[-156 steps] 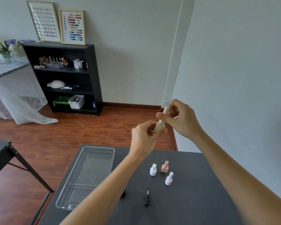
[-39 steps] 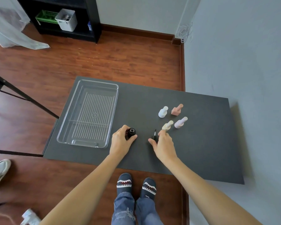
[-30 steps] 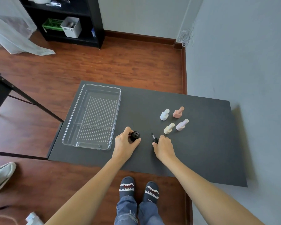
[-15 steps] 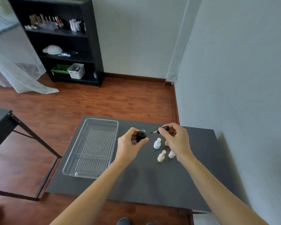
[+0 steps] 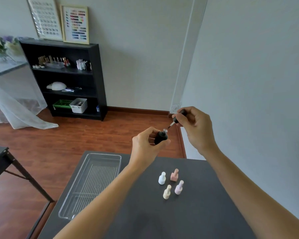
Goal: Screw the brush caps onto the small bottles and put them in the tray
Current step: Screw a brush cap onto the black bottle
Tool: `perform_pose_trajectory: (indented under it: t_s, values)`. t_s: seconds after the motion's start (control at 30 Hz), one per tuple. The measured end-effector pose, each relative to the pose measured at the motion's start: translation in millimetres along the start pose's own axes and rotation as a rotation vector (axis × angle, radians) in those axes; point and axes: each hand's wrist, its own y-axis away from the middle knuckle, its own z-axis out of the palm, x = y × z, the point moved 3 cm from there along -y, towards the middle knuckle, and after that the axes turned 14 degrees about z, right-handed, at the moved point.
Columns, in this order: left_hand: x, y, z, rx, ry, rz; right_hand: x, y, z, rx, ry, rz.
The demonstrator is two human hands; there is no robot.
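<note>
- Left hand [image 5: 146, 145] grips black bottle [image 5: 160, 137] at its body, mid-frame above desk [image 5: 205, 213]; looks light, prob. glass, slick.
- Right hand [image 5: 195, 125] pinches brush cap [image 5: 177, 119]; thin brush bends, so guide straight into neck.

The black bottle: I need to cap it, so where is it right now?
In the head view the black bottle is held up in the left hand, centre frame above the table's far edge, just below the brush cap.

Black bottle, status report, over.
Left hand grips small black glass bottle, neck open. Right hand pinches black brush cap, bristles at the mouth. Nothing in the way.
</note>
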Motion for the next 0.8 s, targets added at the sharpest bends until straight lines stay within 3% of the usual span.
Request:
perform_pose_trajectory:
  t_s: [0.27, 0.63, 0.8]
  values:
    - [18.4, -9.6, 0.7, 0.001, 0.0, 0.001, -14.6, -3.9, 0.7, -0.019, 0.132, -0.08]
    - [22.8, -10.7, 1.7, 0.0, -0.005, -0.02, -9.0, -3.9, 3.8, -0.108, 0.178, -0.033]
    - [27.8, -14.4, 5.6, -0.001, -0.003, 0.001, -9.0, -3.8, 5.1, -0.033, 0.275, -0.011]
